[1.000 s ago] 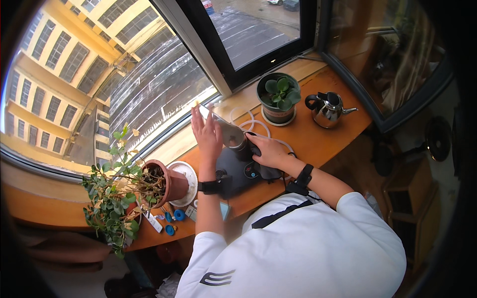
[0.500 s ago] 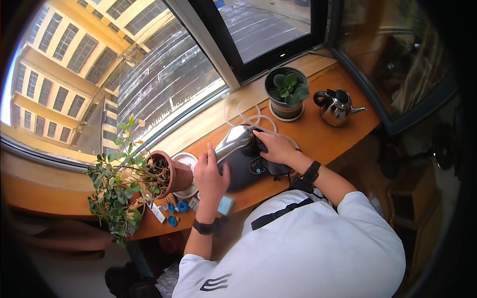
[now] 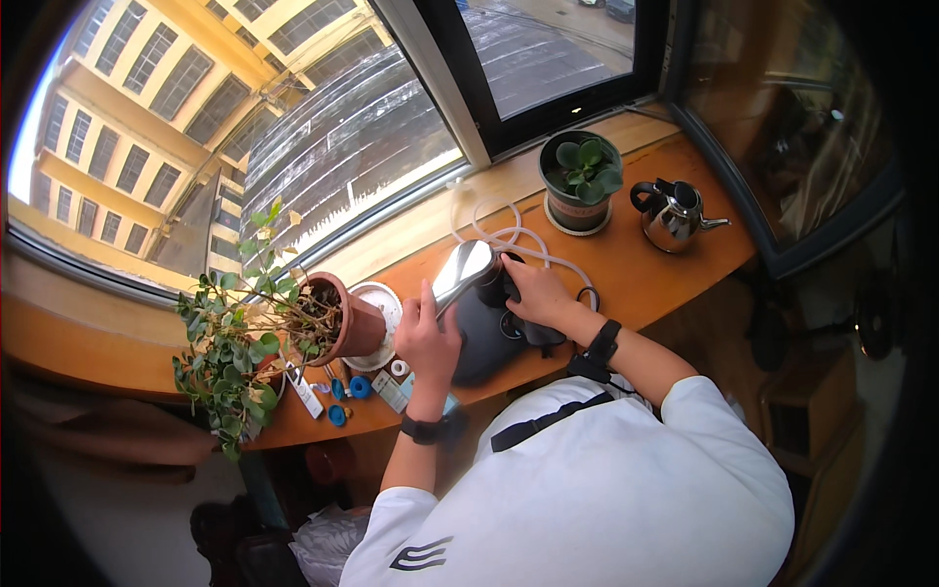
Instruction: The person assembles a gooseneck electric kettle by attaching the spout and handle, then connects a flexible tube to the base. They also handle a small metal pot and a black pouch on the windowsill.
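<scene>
Desk: an orange-brown wooden worktop runs along a window sill.
Near edge: a white short-sleeved shirt fills the foreground.
Left hand: the left hand, with a black wristband, is partly open at the lower left end of the vessel, index finger extended; whether it grips cannot be told.
Right hand: the right hand is closed on the black handle, thumb side uppermost.
Vessel: a shiny silver metal vessel lies tilted between the hands, above a dark grey smooth-topped appliance; contact with it is hidden.
Handling: a firm right-hand wrap, with light left-hand support at the low end, would likely keep the tilt steady; polished metal may slip, so slow wrist turns seem wise.
Clearance: the vessel is best kept clear of the translucent looped tube just behind.
Left side: small blue round pieces lie near a tilted terracotta pot of straggling leaves.
Right rear: a dark green pot with a broad-leaved plant stands beside a small silver kettle.
Beyond: a yellow building shows through the glass.
</scene>
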